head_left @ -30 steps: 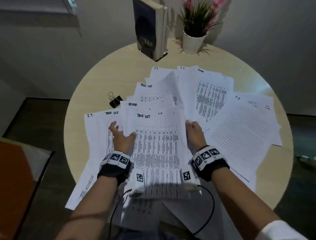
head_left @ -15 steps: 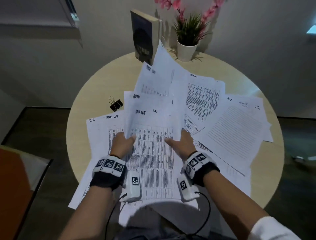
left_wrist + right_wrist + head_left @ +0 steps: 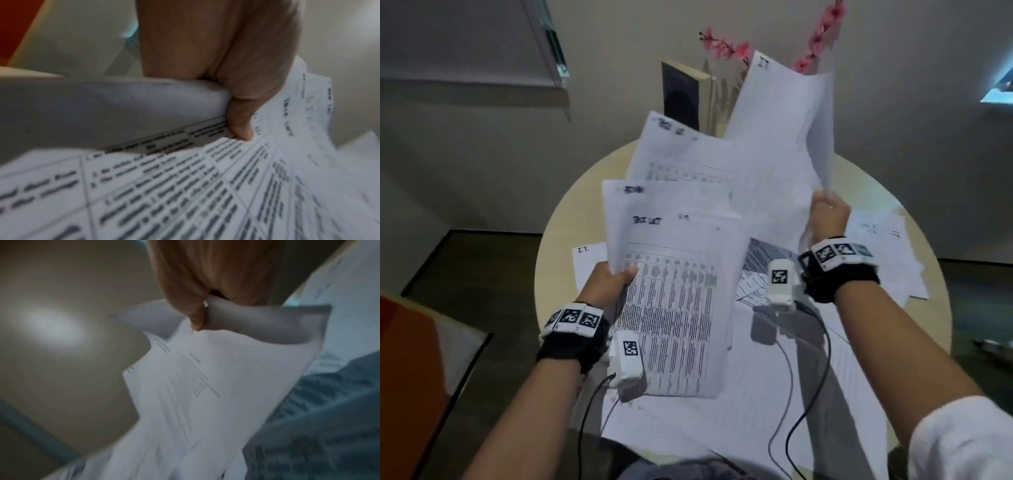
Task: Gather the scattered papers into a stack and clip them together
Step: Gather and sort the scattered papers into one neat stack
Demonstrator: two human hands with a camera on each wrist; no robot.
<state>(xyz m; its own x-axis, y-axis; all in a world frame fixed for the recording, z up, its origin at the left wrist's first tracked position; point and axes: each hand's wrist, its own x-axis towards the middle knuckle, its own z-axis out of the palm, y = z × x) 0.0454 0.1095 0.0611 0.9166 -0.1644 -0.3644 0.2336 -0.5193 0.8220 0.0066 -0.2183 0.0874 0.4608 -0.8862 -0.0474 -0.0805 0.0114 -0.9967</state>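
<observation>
**Two Hands, One Unruly Sheaf**

Two hands lift a fan of printed sheets off a round table, midway through gathering. Nearest the camera, loose papers [image 3: 739, 428] lie flat across the near edge of the table [image 3: 548, 274], one overhanging it, with wrist-camera cables trailing over them. Just beyond, the left hand [image 3: 607, 284] pinches the left edge of the lifted bundle [image 3: 681, 291], thumb pressed on top of a page of dense tables; the wrist view shows several thin sheets curling under that thumb. The right hand [image 3: 827, 216], raised higher, has its fingers closed round the lower edge of a few sheets [image 3: 780, 137] that stand nearly upright and bow under their own weight. More pages [image 3: 887, 253] rest flat on the table's right side.

Judging from the splayed, unaligned edges, the risk is plain: smooth, limp paper held only at one margin could slide out or crease, and the tall sheets, close in front of the potted flowers [image 3: 726, 48], might brush them. A book [image 3: 681, 99] stands upright at the table's far side. No clip is visible now; whether the lifted paper hides it cannot be told.
</observation>
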